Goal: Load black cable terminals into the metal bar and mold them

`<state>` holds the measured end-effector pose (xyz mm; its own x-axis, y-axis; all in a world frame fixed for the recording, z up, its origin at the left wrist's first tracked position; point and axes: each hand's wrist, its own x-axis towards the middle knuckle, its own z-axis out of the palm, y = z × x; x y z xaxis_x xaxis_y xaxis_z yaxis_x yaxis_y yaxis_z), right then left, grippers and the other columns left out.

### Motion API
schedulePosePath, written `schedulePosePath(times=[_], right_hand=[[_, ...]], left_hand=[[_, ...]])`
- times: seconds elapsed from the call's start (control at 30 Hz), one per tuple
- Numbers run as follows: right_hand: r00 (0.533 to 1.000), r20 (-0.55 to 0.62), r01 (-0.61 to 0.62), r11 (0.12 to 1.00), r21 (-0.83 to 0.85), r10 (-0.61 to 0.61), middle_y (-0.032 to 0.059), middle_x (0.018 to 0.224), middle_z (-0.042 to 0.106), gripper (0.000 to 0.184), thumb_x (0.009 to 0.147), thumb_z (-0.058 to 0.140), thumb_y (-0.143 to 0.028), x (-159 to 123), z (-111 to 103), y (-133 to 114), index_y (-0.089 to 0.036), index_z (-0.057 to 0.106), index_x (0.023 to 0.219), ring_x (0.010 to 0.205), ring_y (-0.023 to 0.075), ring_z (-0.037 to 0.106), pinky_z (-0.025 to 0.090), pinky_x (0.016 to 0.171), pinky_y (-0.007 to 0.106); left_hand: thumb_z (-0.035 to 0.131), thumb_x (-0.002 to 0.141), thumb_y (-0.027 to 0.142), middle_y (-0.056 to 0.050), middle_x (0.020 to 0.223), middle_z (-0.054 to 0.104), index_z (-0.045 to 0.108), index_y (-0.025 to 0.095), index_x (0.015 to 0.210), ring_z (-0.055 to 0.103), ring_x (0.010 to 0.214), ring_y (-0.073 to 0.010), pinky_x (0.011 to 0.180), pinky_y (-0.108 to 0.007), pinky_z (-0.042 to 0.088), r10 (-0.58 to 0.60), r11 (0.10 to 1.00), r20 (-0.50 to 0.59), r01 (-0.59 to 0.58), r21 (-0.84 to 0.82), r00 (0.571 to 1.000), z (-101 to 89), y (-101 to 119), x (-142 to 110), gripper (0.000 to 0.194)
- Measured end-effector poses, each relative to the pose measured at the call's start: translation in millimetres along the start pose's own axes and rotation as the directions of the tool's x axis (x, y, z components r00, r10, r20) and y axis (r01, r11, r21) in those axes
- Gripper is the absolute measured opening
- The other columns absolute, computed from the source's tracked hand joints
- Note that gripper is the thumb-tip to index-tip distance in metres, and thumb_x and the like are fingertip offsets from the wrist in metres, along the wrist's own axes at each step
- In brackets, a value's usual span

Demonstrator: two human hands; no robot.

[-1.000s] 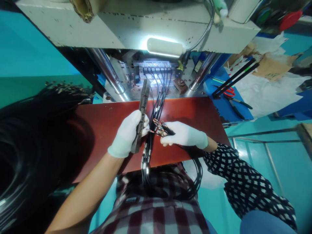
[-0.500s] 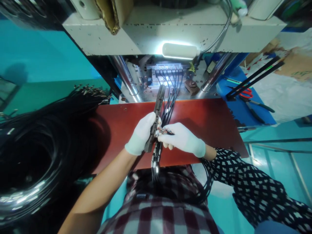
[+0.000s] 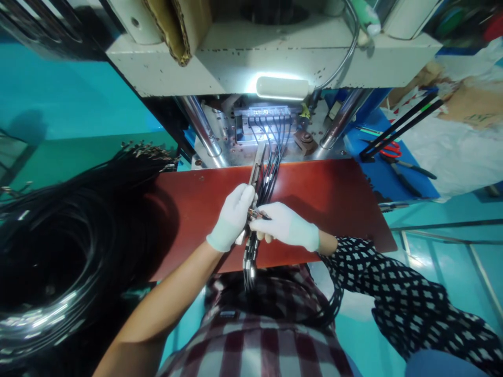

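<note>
My left hand (image 3: 234,213), in a white glove, is closed around a long narrow metal bar (image 3: 257,166) that slants over the red-brown board (image 3: 318,191). My right hand (image 3: 281,224), also gloved, pinches a small cable end with a copper-coloured tip (image 3: 257,213) close against the bar. Black cables (image 3: 270,180) run beneath both hands, out of a lit metal mould (image 3: 268,128) and down toward my lap. A bundle of shiny connectors (image 3: 250,262) hangs over the board's near edge. My fingertips partly cover the pinched end.
A large coil of black cables (image 3: 51,251) fills the left side. Ahead stands a pale press (image 3: 220,65) with steel columns (image 3: 202,128) and a lamp (image 3: 283,88). Red-handled pliers (image 3: 393,152) and other tools lie on a blue surface (image 3: 418,183) at right.
The bar has rolled in my left hand, showing a lighter face than before. My right hand stays close beside it. The whole view has shifted slightly.
</note>
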<state>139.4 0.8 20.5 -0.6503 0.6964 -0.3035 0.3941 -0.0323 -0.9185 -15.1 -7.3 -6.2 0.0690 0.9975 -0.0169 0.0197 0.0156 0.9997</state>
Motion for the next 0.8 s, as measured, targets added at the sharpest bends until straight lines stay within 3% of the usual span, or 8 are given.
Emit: schedulePosePath(times=[0.07, 0.17, 0.27, 0.43, 0.5, 0.67, 0.8], right_hand=[[0.997, 0.057, 0.054, 0.996, -0.069, -0.05, 0.0034, 0.076, 0.071, 0.018, 0.091, 0.058, -0.029, -5, -10, 2, -0.015, 0.063, 0.08, 0.067, 0.0147, 0.065, 0.052, 0.07, 0.028], [0.984, 0.029, 0.179, 0.97, -0.167, -0.177, 0.0073, 0.109, 0.072, 0.017, 0.093, 0.056, -0.028, -12, -26, 6, -0.017, 0.066, 0.101, 0.098, 0.0202, 0.066, 0.05, 0.094, 0.035], [0.972, 0.02, 0.233, 0.967, -0.105, -0.233, 0.0074, 0.12, 0.069, 0.022, 0.092, 0.055, -0.023, -15, -33, 9, -0.018, 0.065, 0.111, 0.113, 0.0218, 0.062, 0.044, 0.106, 0.039], [0.996, -0.084, 0.027, 1.0, 0.015, -0.026, 0.0048, 0.095, 0.071, 0.021, 0.079, 0.073, -0.027, -16, -31, 8, -0.014, 0.064, 0.094, 0.087, 0.0197, 0.065, 0.053, 0.082, 0.033], [0.997, -0.071, 0.021, 0.999, 0.045, -0.017, 0.0028, 0.087, 0.07, 0.02, 0.078, 0.075, -0.029, -18, -32, 7, -0.014, 0.065, 0.087, 0.081, 0.0178, 0.064, 0.052, 0.078, 0.031], [0.999, -0.013, 0.033, 0.992, 0.124, -0.031, 0.0033, 0.086, 0.071, 0.013, 0.083, 0.061, -0.02, -23, -38, 3, -0.013, 0.068, 0.091, 0.076, 0.0159, 0.065, 0.053, 0.074, 0.03], [0.999, -0.025, -0.018, 0.995, 0.1, 0.02, 0.0034, 0.082, 0.073, 0.012, 0.081, 0.063, -0.018, -23, -41, 2, -0.013, 0.069, 0.09, 0.075, 0.0166, 0.067, 0.053, 0.071, 0.029]], left_hand=[[0.049, 0.097, 0.047, 0.001, 0.071, 0.048, 0.052, 0.017, 0.075, 0.043, 0.062, -0.0108, 0.059, -0.024, 0.038, -0.011, 1.0, 0.031, 0.012, -0.019, 0.999, -0.1, 1, 0, 0.037], [0.047, 0.099, 0.047, 0.002, 0.067, 0.048, 0.054, 0.017, 0.077, 0.043, 0.059, -0.011, 0.056, -0.025, 0.037, -0.022, 1.0, 0.07, 0.023, -0.004, 0.997, -2.1, 4, 1, 0.037], [0.045, 0.1, 0.046, 0.001, 0.064, 0.049, 0.055, 0.018, 0.077, 0.043, 0.058, -0.0115, 0.056, -0.026, 0.038, 0.0, 1.0, 0.092, -0.001, 0.008, 0.996, -5.1, 5, 2, 0.038], [0.044, 0.099, 0.049, 0.001, 0.063, 0.048, 0.054, 0.018, 0.076, 0.042, 0.054, -0.0114, 0.052, -0.027, 0.035, -0.026, 0.996, 0.157, 0.04, -0.085, 0.987, -7.4, 1, 2, 0.04], [0.045, 0.099, 0.051, 0.0, 0.066, 0.049, 0.055, 0.018, 0.078, 0.042, 0.053, -0.0111, 0.049, -0.027, 0.034, -0.058, 0.99, 0.169, 0.079, -0.12, 0.984, -7.0, 1, 2, 0.039], [0.046, 0.098, 0.05, -0.001, 0.07, 0.051, 0.056, 0.017, 0.081, 0.044, 0.055, -0.0104, 0.05, -0.026, 0.035, -0.069, 0.988, 0.173, 0.091, -0.125, 0.983, -6.4, 0, 1, 0.039], [0.044, 0.099, 0.049, 0.0, 0.069, 0.05, 0.055, 0.017, 0.081, 0.043, 0.056, -0.0097, 0.051, -0.025, 0.034, -0.062, 0.99, 0.171, 0.082, -0.114, 0.983, -6.3, 3, 0, 0.039]])
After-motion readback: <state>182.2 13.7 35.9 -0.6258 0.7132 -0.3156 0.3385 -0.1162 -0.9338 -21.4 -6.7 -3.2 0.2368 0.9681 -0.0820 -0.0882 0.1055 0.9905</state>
